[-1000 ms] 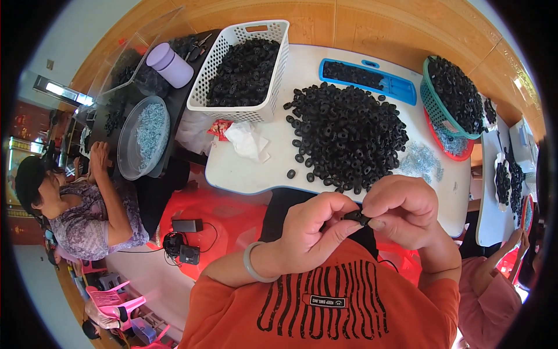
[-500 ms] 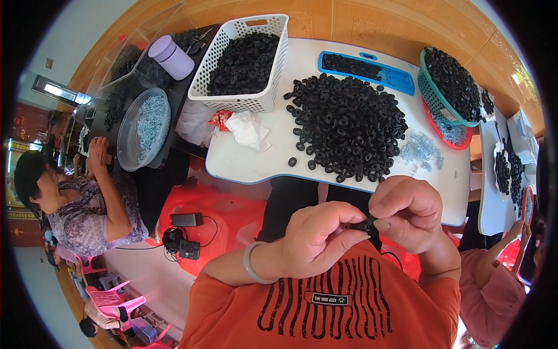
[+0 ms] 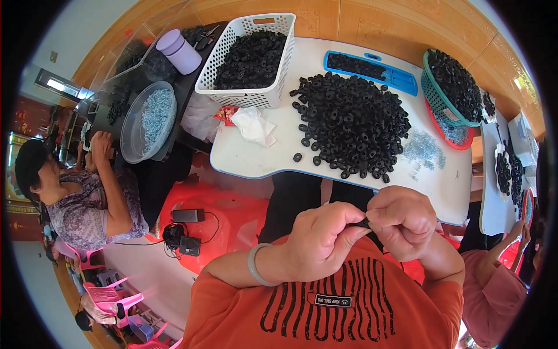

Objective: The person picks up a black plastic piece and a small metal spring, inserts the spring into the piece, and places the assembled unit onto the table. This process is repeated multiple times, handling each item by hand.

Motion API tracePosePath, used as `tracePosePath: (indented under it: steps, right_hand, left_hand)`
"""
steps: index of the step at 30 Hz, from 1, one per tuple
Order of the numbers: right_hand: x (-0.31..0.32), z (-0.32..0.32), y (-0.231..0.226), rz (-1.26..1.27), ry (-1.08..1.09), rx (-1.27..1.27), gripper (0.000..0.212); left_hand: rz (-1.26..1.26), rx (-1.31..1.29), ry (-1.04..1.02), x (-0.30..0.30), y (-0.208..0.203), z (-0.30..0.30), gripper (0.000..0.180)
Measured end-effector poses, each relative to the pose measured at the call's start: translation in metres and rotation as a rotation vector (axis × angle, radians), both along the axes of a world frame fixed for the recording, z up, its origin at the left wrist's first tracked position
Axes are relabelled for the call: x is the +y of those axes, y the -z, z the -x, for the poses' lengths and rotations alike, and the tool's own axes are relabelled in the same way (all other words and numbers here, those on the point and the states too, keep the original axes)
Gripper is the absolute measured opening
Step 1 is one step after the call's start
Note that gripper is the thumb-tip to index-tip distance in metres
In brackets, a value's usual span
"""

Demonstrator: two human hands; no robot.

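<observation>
Both my hands meet in front of my chest, just off the near edge of the white table [image 3: 250,157]. My left hand [image 3: 325,238], with a pale bangle at its wrist, pinches a small black plastic part [image 3: 364,223] between thumb and forefinger. My right hand [image 3: 404,222] closes on the same part from the other side, fingers curled in. Most of the part is hidden by the fingertips. Beyond my hands lies a big heap of small black oval parts [image 3: 351,125], with a scatter of small clear bluish pieces [image 3: 427,150] to its right.
A white basket [image 3: 244,96] of black parts, a blue tray [image 3: 401,80], a crumpled tissue [image 3: 251,125] and a green basket [image 3: 433,93] above a red bowl stand on the table. To the left, a person sits by a tub [image 3: 131,131] of clear pieces. Another person is at right.
My right hand has turned, its fingers curling further inward around the black part. The view has shifted slightly, and both hands stay together.
</observation>
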State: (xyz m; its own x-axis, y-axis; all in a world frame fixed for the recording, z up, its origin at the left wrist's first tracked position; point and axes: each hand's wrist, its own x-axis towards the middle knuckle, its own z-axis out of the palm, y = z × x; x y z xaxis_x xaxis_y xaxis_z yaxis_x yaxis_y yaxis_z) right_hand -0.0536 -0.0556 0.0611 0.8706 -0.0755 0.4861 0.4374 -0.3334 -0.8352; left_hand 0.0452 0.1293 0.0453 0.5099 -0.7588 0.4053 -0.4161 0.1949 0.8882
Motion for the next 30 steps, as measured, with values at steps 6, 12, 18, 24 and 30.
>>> tracePosePath:
  steps: [6, 12, 18, 24, 30]
  right_hand:
    - [0.002, 0.010, 0.015, 0.042, 0.000, 0.005, 0.018]
    - [-0.005, 0.016, 0.025, -0.251, -0.143, 0.130, 0.013]
    - [0.003, 0.013, 0.033, -0.873, -0.230, 0.348, 0.018]
    - [-0.004, 0.006, 0.035, -0.879, -0.300, 0.671, 0.030]
    - [0.007, 0.005, 0.016, -0.914, -0.291, 0.618, 0.021]
  left_hand:
    - [-0.071, 0.002, -0.017, 0.003, 0.011, 0.009, 0.017]
    - [-0.053, 0.113, 0.038, 0.003, 0.013, 0.009, 0.017]
    - [-0.021, 0.302, 0.084, -0.004, 0.000, 0.005, 0.013]
    - [0.031, -0.070, -0.015, -0.007, 0.020, 0.000, 0.018]
    - [0.112, -0.236, -0.115, -0.016, -0.001, -0.002, 0.022]
